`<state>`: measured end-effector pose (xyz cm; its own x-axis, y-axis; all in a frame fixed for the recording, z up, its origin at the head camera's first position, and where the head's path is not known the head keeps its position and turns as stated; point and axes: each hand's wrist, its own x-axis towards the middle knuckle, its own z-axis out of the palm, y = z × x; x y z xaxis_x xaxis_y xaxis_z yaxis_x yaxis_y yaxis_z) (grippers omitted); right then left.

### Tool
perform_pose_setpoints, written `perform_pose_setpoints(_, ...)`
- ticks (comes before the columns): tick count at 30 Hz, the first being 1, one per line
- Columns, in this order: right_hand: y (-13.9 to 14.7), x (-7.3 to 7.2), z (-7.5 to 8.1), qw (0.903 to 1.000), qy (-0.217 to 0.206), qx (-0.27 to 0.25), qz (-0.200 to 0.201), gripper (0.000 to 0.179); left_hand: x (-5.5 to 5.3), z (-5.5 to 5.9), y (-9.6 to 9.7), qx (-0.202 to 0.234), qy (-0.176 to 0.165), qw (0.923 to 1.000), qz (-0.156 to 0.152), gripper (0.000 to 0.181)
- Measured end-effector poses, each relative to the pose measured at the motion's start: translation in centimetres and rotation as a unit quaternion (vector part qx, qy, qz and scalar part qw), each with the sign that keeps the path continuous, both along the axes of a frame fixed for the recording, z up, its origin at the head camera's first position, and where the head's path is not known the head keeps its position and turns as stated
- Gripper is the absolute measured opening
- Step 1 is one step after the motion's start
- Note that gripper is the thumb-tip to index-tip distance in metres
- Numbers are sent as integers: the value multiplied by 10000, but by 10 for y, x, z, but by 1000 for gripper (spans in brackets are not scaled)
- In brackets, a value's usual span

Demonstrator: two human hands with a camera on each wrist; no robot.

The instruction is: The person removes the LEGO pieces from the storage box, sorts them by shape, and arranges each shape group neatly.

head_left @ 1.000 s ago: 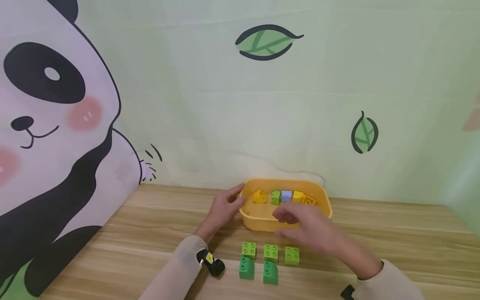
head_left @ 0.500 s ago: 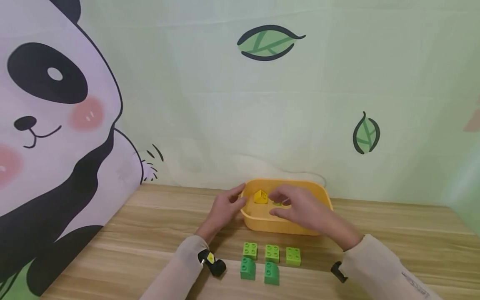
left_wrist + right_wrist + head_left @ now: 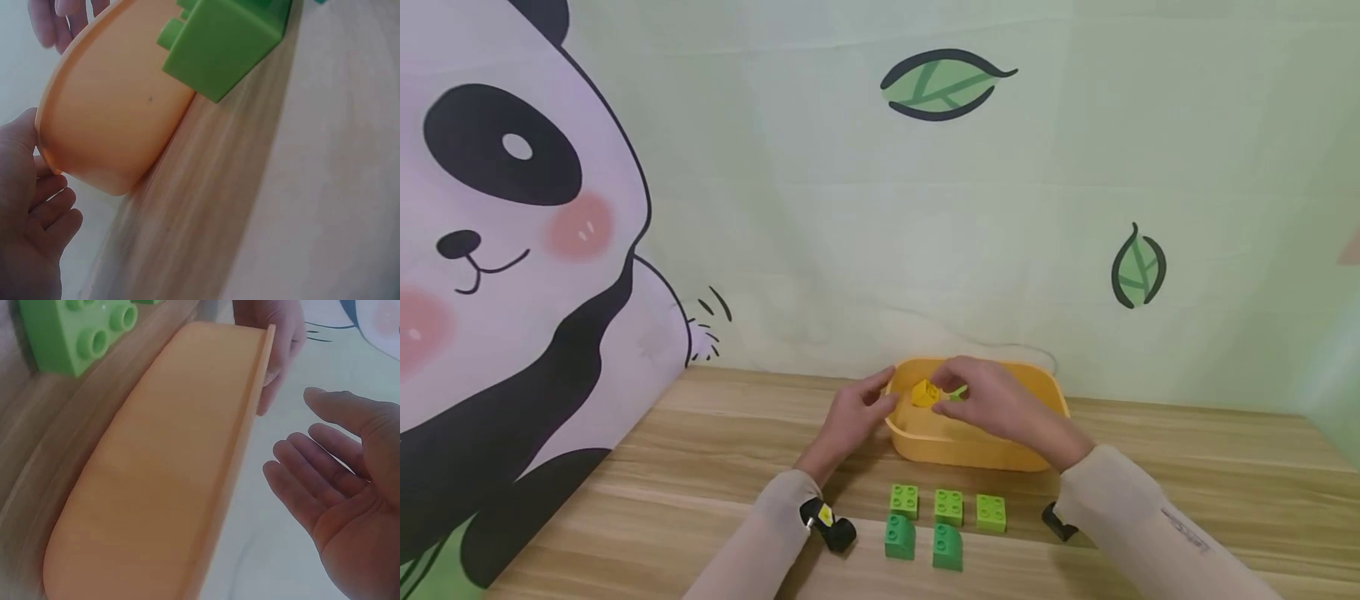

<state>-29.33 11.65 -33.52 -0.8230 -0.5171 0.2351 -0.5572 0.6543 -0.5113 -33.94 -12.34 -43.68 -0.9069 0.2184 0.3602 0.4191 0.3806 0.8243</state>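
My left hand (image 3: 850, 412) holds the left end of an orange-yellow plastic tub (image 3: 973, 452), thumb and fingers at its rim. Over the tub hovers my right hand (image 3: 996, 404), its fingertips close to a yellow toy building block (image 3: 923, 395) inside. Part of a light green block (image 3: 958, 392) shows behind that hand; whatever lies farther right in the tub is hidden. In the right wrist view, the right hand (image 3: 347, 494) has its fingers loosely bent and apart, with nothing seen between them. The left wrist view shows the left thumb (image 3: 22, 130) against the rim.
In front of the tub stand three light green studded blocks (image 3: 948, 507) in a row. Two darker green blocks with a curved side (image 3: 899, 537) sit nearer me. Behind the wooden table (image 3: 737, 400) hangs a cloth printed with a panda and leaves.
My right hand has moved left and farther over the tub, toward the yellow block, covering the blue and other yellow blocks. My left hand has stayed at the rim.
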Motion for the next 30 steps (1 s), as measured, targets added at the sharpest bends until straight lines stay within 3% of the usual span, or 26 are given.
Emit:
perform_pose_setpoints(13, -5, -28, -12, 9990, -288, 326, -111, 31, 2, 1, 1, -101, -35, 9999, 48, 52)
perform_pose_setpoints(30, -10, -54, -30, 9977, -132, 619, -225, 32, 1, 0, 1, -36, 26, 10000, 32, 52)
